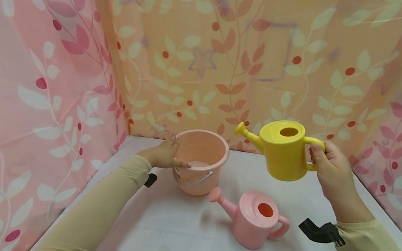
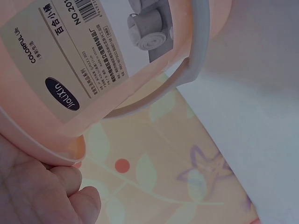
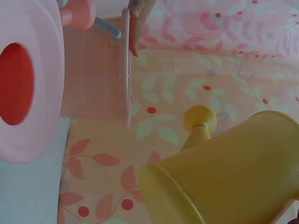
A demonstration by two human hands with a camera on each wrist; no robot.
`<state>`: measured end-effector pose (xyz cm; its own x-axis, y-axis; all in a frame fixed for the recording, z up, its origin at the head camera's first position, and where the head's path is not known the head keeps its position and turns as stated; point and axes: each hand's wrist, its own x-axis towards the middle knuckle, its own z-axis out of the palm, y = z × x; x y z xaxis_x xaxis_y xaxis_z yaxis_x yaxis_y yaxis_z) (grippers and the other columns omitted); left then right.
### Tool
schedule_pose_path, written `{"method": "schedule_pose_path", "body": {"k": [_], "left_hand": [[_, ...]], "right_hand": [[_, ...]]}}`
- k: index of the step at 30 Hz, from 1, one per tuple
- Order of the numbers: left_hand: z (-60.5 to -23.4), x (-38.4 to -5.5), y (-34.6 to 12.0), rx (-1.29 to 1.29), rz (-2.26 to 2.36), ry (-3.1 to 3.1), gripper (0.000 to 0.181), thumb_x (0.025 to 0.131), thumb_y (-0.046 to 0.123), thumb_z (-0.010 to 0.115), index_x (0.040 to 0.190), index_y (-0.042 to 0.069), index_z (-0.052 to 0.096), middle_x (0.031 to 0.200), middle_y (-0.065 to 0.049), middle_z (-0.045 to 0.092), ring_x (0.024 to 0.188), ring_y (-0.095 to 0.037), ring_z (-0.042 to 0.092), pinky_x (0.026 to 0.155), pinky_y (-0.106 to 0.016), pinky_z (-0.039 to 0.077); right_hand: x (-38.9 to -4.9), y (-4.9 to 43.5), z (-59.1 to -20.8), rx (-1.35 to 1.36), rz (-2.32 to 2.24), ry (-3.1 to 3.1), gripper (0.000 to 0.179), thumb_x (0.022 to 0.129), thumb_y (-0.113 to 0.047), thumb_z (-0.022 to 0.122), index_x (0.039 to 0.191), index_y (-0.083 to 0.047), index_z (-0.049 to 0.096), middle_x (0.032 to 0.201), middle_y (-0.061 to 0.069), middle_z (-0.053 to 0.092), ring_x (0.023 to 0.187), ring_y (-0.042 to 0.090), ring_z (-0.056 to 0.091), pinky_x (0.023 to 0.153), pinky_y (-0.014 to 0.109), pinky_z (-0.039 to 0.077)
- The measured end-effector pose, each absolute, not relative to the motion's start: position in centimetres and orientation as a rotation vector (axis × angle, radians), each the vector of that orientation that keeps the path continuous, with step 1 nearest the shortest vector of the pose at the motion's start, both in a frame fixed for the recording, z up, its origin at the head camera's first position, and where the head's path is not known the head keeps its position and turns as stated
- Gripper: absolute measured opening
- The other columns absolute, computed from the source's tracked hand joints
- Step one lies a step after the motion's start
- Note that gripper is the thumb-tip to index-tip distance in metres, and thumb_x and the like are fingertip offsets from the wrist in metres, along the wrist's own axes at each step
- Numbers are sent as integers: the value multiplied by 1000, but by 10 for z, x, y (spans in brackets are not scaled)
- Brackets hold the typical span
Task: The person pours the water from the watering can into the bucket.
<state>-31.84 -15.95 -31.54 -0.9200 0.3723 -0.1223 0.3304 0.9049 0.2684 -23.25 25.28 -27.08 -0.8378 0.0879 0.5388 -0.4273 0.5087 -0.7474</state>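
A: Where was the yellow watering can (image 1: 285,161), and who was holding it?

B: It was right of the middle of the head frame, raised above the white tabletop (image 1: 167,223). The right hand (image 1: 336,176) had its fingers and thumb closed around the loop handle (image 1: 314,141), and the spout (image 1: 253,138) pointed to the left.

A: And the other hand?

B: The left hand (image 1: 164,154), well apart from the right one, gripped the rim of the peach bucket (image 1: 201,181), near the centre of the frame.

A: How would these things handle, in your opinion?

B: I judged the yellow can to be stiff plastic, light by itself but heavier if it had water. Its surface was glossy, so the body could be slippery; the loop handle seemed the safer place to hold. The bucket looked thin-walled, and I supposed that a hard squeeze could bend it a little. Its rim offered a firmer hold. The grey bail (image 2: 201,37) was not held.

A: What was inside the containers?

B: In the bucket I saw a pale bottom, but I could not tell if there was water. The yellow can's top opening showed only its darker inside. The pink watering can (image 1: 250,224), standing right of centre in the lower part of the frame, had a reddish inside, and its contents were also hidden from me.
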Motion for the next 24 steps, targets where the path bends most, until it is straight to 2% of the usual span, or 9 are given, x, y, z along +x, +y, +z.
{"method": "schedule_pose_path", "body": {"k": [4, 11, 16, 24], "left_hand": [[-314, -318, -160, 534, 363, 2896, 127, 63, 84, 45, 146, 3, -6, 149, -19, -17, 137, -35, -6, 109, -51, 12], [-313, -317, -159, 536, 364, 2892, 127, 62, 85, 45, 146, 3, -6, 149, -19, -16, 137, -34, -7, 109, -50, 11], [-315, -318, -160, 546, 343, 2902, 127, 63, 85, 44, 146, 2, -6, 149, -19, -16, 137, -35, -6, 109, -50, 12], [-316, -320, -160, 580, 255, 2934, 126, 64, 86, 40, 145, -1, -3, 149, -23, -12, 137, -35, -7, 110, -49, 8]], "right_hand": [[-237, 247, -268, 315, 1329, -2239, 19, 97, -23, 43, 90, -7, 48, 79, -1, 43, 76, 13, 41, 63, 14, 40], [-242, 239, -264, 339, 1282, -2335, 32, 98, -30, 40, 93, 1, 44, 79, 4, 40, 76, 16, 40, 61, 19, 38], [-245, 232, -262, 320, 1203, -2392, 37, 97, -34, 40, 97, 3, 46, 82, 8, 39, 77, 18, 39, 61, 21, 39], [-249, 220, -261, 353, 1227, -2460, 43, 97, -38, 37, 105, 3, 46, 87, 12, 43, 83, 24, 43, 68, 20, 42]]}}
